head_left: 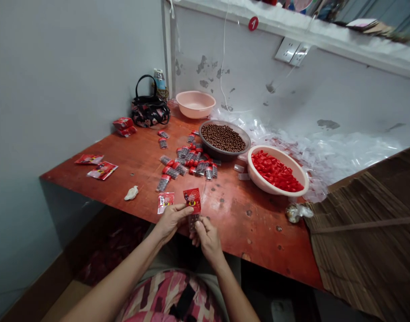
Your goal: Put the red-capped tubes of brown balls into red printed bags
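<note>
My left hand [171, 220] is closed on a small red printed packet [192, 199], its thumb pressed on the packet's lower left part. Just below, my right hand [207, 238] grips a clear tube filled with dark brown beads [193, 220], held against the packet's bottom edge. I cannot tell whether the tube is partly inside the packet. Another red and white packet [165, 201] lies flat on the table beside my left hand. Beyond my hands is a heap of filled tubes with red caps [200, 163].
A grey bowl of brown beads [225, 154], a bowl of red caps [275, 190] and a pink basin [195, 112] stand on the red table [245, 232]. Clear tubes [345, 150] pile along the wall. Cardboard [369, 241] is at right, a handbag [150, 112] at back left.
</note>
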`<state>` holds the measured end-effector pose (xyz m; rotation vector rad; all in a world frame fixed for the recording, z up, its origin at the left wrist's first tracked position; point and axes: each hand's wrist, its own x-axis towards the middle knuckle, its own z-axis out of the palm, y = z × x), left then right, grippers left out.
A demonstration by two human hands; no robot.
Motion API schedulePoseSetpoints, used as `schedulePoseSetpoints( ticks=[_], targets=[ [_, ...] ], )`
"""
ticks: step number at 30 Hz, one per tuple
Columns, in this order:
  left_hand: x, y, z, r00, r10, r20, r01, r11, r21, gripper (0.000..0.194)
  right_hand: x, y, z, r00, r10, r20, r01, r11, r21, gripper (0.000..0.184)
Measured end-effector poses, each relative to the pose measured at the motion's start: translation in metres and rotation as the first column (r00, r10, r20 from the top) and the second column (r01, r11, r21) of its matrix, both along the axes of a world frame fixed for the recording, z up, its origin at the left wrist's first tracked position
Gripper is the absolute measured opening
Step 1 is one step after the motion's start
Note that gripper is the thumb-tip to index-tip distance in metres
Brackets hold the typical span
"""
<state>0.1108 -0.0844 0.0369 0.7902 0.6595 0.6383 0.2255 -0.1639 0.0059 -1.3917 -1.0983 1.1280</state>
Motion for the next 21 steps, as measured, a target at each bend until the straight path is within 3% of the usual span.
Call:
schedulePoseSetpoints(
  ticks=[2,4,6,8,11,13,17,21],
  targets=[
    [0.002,0.000,-0.002,0.998,0.068,-0.013,-0.068,0.997,-0.025,0.018,-0.002,0.000,0.004,0.976,-0.080,0.202,0.066,0.995,0.077,0.023],
    [0.004,0.000,-0.004,0.993,0.113,-0.034,-0.115,0.993,-0.040,0.017,-0.003,0.001,0.007,0.948,-0.118,0.296,0.083,0.988,0.128,0.020],
    [0.004,-0.001,-0.002,0.994,0.094,-0.049,-0.095,0.995,-0.030,0.018,-0.003,0.003,0.007,0.976,-0.072,0.206,0.054,0.994,0.094,0.022],
    [0.003,-0.002,0.001,0.999,0.010,-0.044,-0.010,1.000,-0.002,0.022,-0.003,0.004,0.003,1.000,0.010,-0.006,-0.010,1.000,0.017,0.026],
    [0.001,-0.004,0.006,0.993,-0.114,-0.033,0.116,0.993,0.032,0.028,-0.003,0.004,-0.002,0.975,0.033,-0.220,-0.044,0.998,-0.045,0.030],
    [0.001,-0.004,0.005,0.993,-0.088,-0.079,0.091,0.995,0.036,0.026,-0.003,0.003,-0.002,0.987,-0.023,-0.161,0.019,0.999,-0.029,0.029],
    [0.005,-0.008,-0.002,0.973,0.086,-0.214,-0.066,0.993,0.097,0.023,-0.004,0.002,0.004,0.992,-0.125,0.021,0.124,0.991,0.045,0.025],
    [0.007,-0.014,-0.005,0.984,0.073,-0.162,-0.049,0.988,0.146,0.026,-0.001,0.006,0.003,0.977,-0.062,-0.204,0.060,0.998,-0.020,0.031]
  ],
)
